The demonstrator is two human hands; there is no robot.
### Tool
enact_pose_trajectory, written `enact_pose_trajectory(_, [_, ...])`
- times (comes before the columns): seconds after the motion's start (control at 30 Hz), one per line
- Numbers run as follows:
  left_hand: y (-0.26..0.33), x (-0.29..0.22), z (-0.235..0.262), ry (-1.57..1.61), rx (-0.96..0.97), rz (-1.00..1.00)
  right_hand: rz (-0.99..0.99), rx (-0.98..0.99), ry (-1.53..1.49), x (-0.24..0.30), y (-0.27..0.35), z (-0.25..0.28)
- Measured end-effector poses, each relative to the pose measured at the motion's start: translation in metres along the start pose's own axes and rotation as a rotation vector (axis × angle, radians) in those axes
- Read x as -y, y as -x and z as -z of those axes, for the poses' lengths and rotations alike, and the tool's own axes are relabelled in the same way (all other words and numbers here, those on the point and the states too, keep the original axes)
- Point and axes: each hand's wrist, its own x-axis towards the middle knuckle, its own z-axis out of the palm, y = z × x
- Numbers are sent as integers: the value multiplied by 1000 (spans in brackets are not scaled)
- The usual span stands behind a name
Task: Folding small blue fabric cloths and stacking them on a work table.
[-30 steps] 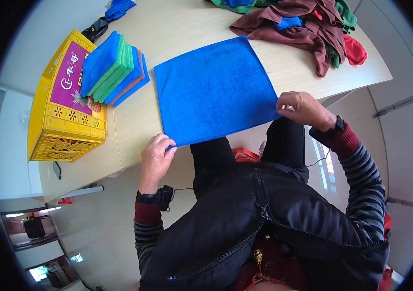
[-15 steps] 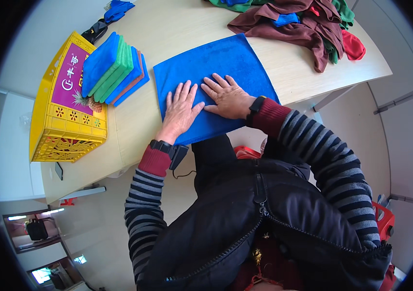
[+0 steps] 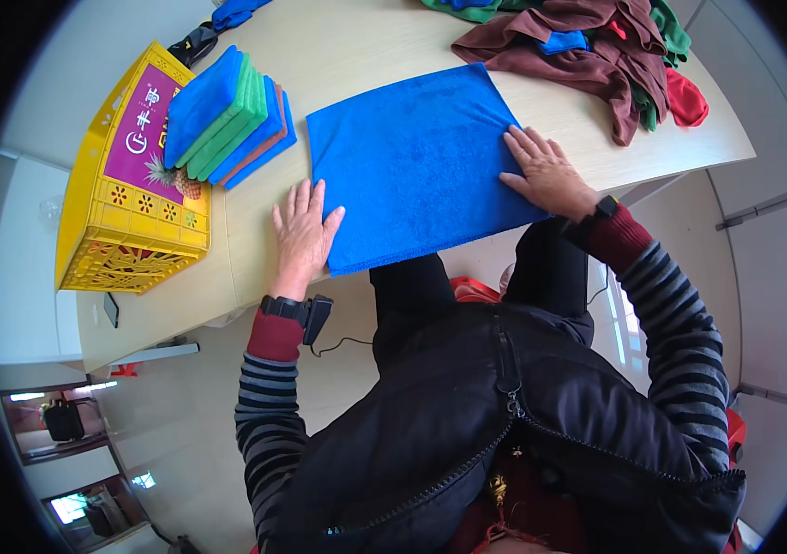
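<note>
A blue towel (image 3: 416,166) lies spread flat on the table, its near edge reaching the table's front edge. At its left edge rests my left hand (image 3: 301,235), fingers stretched out, partly on the tabletop and touching the towel's side. My right hand (image 3: 546,171) lies with spread fingers on the towel's right edge. Neither hand grips anything. To the left stands a stack of folded towels (image 3: 232,120) in blue, green and brown, leaning toward the crate beside it.
A yellow plastic crate (image 3: 139,240) with a purple panel stands at the table's left. A heap of crumpled brown, green, blue and red cloths (image 3: 587,55) lies at the far right. The pale wooden table (image 3: 679,143) ends just before my body. A dark flat object (image 3: 111,310) sits near its left corner.
My hands have moved apart from the towel's middle, the left one to its left edge and the right one to its right edge. The view has shifted slightly.
</note>
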Motion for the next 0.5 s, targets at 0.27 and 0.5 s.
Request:
enact_pose_trajectory(0.27, [-86, -51, -7, 88, -166, -195, 90, 24, -67, 66, -85, 14])
enact_pose_trajectory(0.5, [-103, -30, -43, 48, -92, -82, 49, 83, -9, 49, -112, -9])
